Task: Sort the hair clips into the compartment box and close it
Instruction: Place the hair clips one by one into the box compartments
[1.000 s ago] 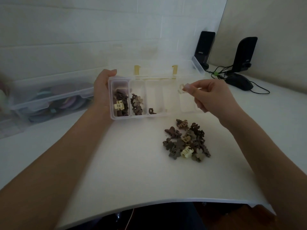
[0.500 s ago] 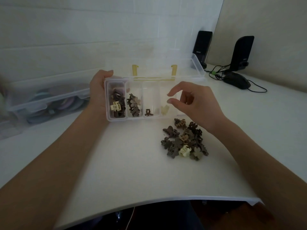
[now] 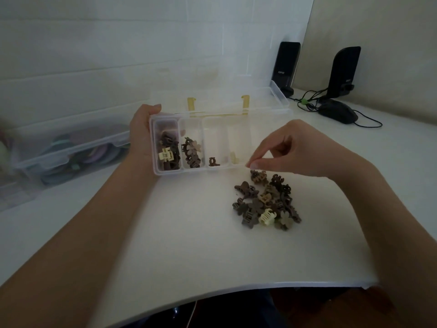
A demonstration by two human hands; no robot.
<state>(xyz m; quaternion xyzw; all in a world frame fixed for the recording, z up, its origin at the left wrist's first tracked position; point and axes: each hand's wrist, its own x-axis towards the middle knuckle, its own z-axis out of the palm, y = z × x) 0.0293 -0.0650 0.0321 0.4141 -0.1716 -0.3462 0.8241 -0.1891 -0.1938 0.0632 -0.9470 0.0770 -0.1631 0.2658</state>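
From the head view, your left hand [image 3: 142,131] grips the left end of the box [image 3: 220,170], thumb curled over its far corner and palm against the side wall. The box lies open on the table [image 3: 189,245], its clear lid [image 3: 279,95] thrown back beyond your hands, two yellow latches [image 3: 245,104] showing at the hinge side. In the compartment right beside your left hand lie dark brown clips with one cream clip [image 3: 165,155] on top; the next holds brown flower-shaped clips [image 3: 192,151]; the third holds a single dark clip [image 3: 213,161]; the fourth holds a pale clip [image 3: 234,158] just left of your right fingertips. Your right hand [image 3: 298,147] hovers over the box's near right edge, thumb and forefinger pressed together, tips pointing down; nothing shows between them, so I cannot tell whether they pinch anything. Just below those fingertips, near your right wrist, lies the pile [image 3: 267,200] of unsorted clips, brown and tan with a cream one at its near side. Beyond your left hand stands a clear bin [image 3: 71,147] of coloured items. Beyond your right hand sit two black speakers [image 3: 287,65], a mouse [image 3: 338,111] and cables
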